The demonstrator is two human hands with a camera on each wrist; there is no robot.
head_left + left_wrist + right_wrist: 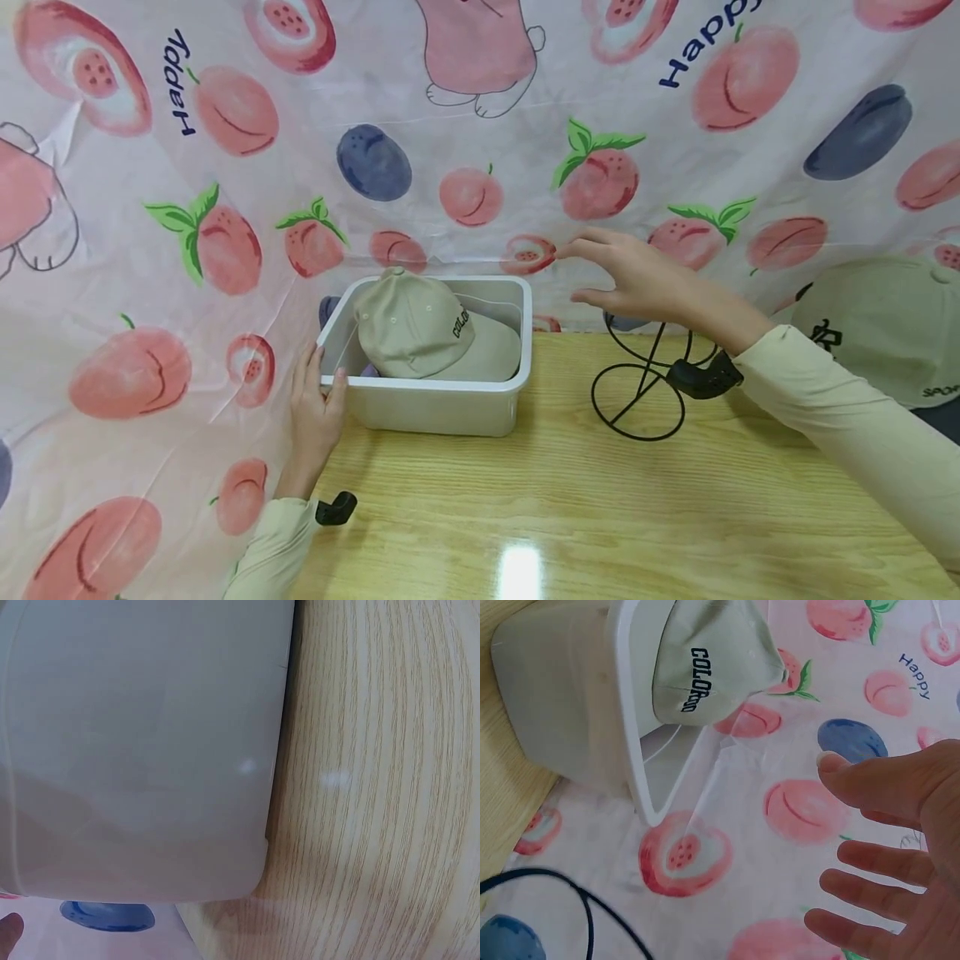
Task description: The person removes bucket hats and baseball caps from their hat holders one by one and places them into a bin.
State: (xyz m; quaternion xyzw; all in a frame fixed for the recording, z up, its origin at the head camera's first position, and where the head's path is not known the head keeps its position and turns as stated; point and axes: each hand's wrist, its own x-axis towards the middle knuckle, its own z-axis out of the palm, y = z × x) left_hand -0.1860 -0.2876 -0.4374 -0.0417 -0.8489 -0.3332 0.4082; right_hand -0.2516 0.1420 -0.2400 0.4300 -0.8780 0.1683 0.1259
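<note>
A beige baseball cap [412,325] with dark lettering lies inside a white plastic bin [431,386], its brim toward the right wall. Something purple shows under the cap's left side. My left hand [315,417] rests at the bin's left front corner, fingers along the rim. To the right of the bin my right hand [630,271] hangs in the air, fingers spread and holding nothing. In the right wrist view the same cap [705,667] rises above the bin's rim, and the thumb and fingers of the right hand [900,847] stand apart.
A black wire stand [637,400] with looped rings stands right of the bin, under my right forearm. Another beige cap [885,329] sits at the far right. Fruit-printed cloth [420,67] hangs behind and to the left of the wooden table [600,517].
</note>
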